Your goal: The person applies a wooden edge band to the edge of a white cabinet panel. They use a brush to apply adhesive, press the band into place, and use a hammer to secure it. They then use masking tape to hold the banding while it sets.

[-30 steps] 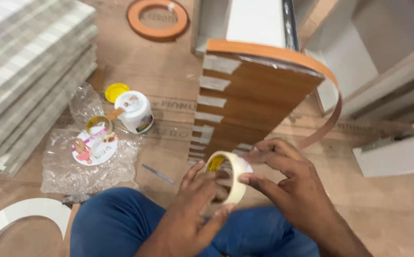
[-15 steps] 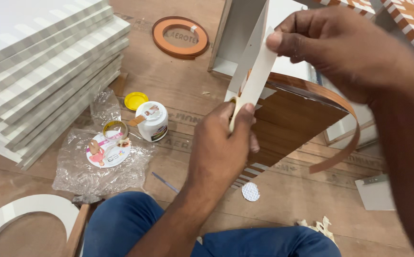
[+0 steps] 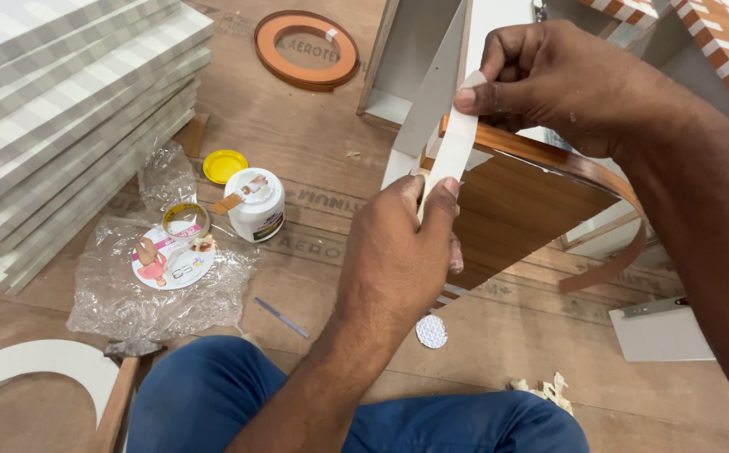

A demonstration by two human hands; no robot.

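Both hands (image 3: 398, 252) (image 3: 549, 80) lower; tape strip (image 3: 453, 155) unchanged

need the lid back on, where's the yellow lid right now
In the head view the yellow lid lies on the floor left of centre, just up-left of the white jar and beside the stacked boards.
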